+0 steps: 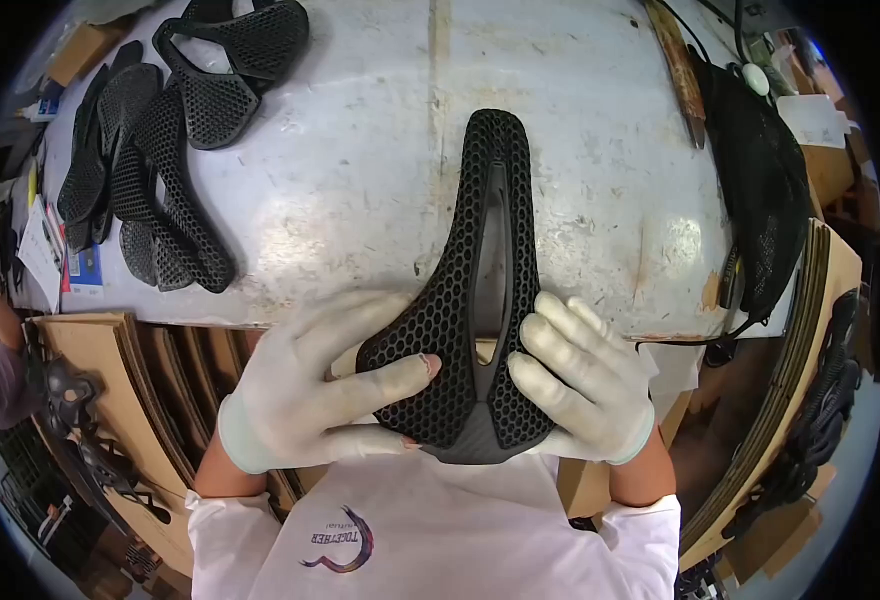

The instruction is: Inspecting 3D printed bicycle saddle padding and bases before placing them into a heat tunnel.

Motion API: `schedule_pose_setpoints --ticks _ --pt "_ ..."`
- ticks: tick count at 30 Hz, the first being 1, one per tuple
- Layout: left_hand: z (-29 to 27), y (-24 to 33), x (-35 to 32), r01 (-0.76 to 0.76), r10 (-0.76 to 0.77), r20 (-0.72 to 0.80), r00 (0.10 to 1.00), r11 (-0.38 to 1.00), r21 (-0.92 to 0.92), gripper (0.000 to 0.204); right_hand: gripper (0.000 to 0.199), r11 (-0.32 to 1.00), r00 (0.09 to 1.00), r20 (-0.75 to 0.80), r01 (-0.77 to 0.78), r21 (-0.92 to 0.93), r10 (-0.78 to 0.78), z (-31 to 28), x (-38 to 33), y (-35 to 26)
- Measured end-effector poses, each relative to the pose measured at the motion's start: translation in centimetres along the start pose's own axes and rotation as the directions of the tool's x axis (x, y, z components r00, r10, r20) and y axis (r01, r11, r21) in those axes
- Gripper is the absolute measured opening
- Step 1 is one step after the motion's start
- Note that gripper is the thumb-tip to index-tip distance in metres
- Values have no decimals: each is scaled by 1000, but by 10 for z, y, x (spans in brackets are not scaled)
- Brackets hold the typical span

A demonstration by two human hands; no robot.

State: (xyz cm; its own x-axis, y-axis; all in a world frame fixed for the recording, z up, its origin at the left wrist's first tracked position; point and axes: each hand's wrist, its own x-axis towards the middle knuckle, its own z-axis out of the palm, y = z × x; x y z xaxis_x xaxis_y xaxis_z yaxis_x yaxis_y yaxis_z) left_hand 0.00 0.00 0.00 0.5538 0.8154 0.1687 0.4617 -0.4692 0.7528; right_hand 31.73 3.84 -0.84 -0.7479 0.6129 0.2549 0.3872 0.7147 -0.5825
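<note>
A black bicycle saddle (435,335) with a honeycomb lattice surface and a long central slot lies between my gloved hands, its narrow nose pointing away from me over the table. My left hand (325,385) grips the wide rear on the left, with fingers on top of the lattice and bare fingertips showing through the worn glove. On the right rear wing, my right hand (590,380) rests its fingers along the edge; its thumb is hidden. Both hands are at the table's near edge.
More black honeycomb saddles (222,110) are piled on the table (360,150) at the far left. A black mesh bag (760,190) and a wooden-handled tool (675,60) lie at the right. Cardboard boxes (110,390) stand below the near edge. Part of another person (10,370) shows at far left.
</note>
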Motion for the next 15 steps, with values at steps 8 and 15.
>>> schedule_pose_setpoints --ticks 8,15 --pt "11 -1 -1 39 -41 -5 999 985 -169 71 32 999 999 36 9 -37 -8 -1 -1 0" --pt "26 4 -8 74 -77 -29 997 992 -107 64 34 999 999 -7 52 3 -52 2 -1 2"
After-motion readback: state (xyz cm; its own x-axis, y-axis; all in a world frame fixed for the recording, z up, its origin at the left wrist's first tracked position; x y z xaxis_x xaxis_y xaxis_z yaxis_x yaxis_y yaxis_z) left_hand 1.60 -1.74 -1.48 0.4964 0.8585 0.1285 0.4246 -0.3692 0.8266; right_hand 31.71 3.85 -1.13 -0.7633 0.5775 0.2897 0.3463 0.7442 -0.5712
